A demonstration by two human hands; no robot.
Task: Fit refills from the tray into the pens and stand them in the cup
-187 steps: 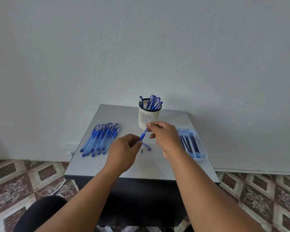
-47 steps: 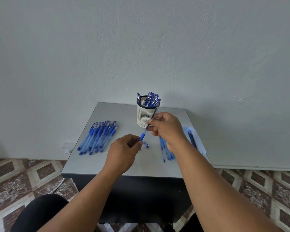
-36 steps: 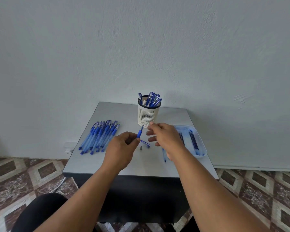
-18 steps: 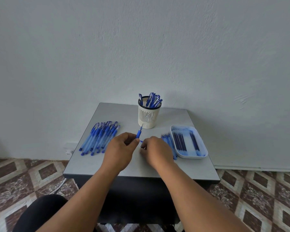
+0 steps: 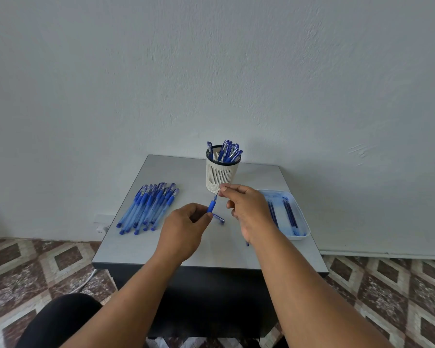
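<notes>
Over the middle of the grey bench [image 5: 186,254], in the head view, the left hand [image 5: 183,232] grips a blue pen [image 5: 211,205] by its barrel, fingers curled round it, the grip end tilted up toward the cup [image 5: 221,177]. The right hand [image 5: 249,209] pinches the pen's upper tip between thumb and forefinger, just in front of the cup's base; whether that is a refill end or the pen's nose cannot be told. A loose blue cap [image 5: 219,218] lies on the bench just beside the left fingers. Finished pens stand in the white slotted cup at the back. A row of pens [image 5: 148,207] lies at the left. The tray [image 5: 299,209] with refills [image 5: 290,214] sits at the right, partly behind the right hand.
</notes>
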